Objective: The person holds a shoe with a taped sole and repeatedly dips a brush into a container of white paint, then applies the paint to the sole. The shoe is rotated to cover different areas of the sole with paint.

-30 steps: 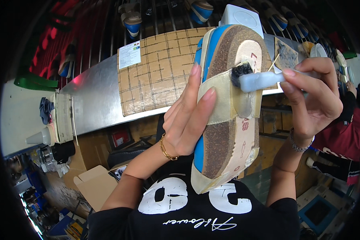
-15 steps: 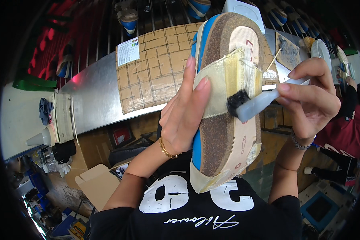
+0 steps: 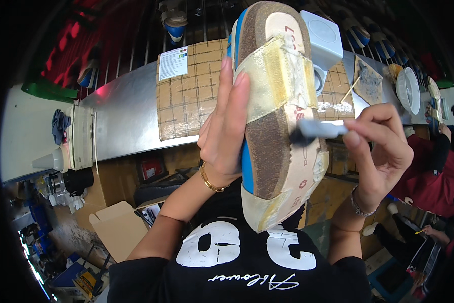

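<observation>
In the head view, a metal table (image 3: 121, 101) carried 1 flat cardboard piece (image 3: 186, 113) and 1 white bowl (image 3: 408, 91). The left hand (image 3: 224, 129), fingers nearly straight, held the shoe (image 3: 267, 156) upright before the person's chest, near the table's edge. The right hand (image 3: 381, 151), fingers curled, pinched the blurred brush (image 3: 320, 130) at the shoe's pale strip; whether its dark bristles touched could not be told.

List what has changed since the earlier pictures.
The brush in the right hand has moved down from the pale band over the beige strip. The shoe has shifted up and left. Unchanged: the left hand holds the shoe, the right the brush.
</observation>
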Motion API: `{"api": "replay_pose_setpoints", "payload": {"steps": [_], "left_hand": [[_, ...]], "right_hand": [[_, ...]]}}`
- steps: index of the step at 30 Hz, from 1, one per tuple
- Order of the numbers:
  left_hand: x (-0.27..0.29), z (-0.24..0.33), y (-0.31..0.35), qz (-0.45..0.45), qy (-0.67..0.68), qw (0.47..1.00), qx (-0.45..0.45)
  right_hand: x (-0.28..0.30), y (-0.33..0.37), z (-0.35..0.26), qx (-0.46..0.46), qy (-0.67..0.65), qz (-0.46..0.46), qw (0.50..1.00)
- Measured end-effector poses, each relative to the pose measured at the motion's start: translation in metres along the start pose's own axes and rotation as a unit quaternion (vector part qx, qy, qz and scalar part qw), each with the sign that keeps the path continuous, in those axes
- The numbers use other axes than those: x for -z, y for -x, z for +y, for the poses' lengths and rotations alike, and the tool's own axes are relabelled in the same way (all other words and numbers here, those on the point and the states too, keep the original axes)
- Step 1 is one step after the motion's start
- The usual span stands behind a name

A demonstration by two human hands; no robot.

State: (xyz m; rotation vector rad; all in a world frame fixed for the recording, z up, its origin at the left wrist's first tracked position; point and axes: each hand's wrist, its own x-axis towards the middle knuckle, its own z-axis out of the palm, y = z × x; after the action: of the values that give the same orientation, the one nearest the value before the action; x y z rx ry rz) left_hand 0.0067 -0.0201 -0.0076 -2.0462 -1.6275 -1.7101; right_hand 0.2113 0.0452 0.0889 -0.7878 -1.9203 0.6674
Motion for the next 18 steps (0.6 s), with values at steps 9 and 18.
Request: {"api": "replay_pose_setpoints", "payload": {"steps": [9,18], "left_hand": [[0.0,-0.003,0.001,0.009,0.013,0.998,0.059],[-0.003,0.0,0.002,0.005,0.051,0.996,0.068]], "right_hand": [[-0.007,-0.001,-0.011,0.101,0.122,0.039,0.987],[0.002,-0.006,0.007,0.1,0.037,-0.024,0.994]]}}
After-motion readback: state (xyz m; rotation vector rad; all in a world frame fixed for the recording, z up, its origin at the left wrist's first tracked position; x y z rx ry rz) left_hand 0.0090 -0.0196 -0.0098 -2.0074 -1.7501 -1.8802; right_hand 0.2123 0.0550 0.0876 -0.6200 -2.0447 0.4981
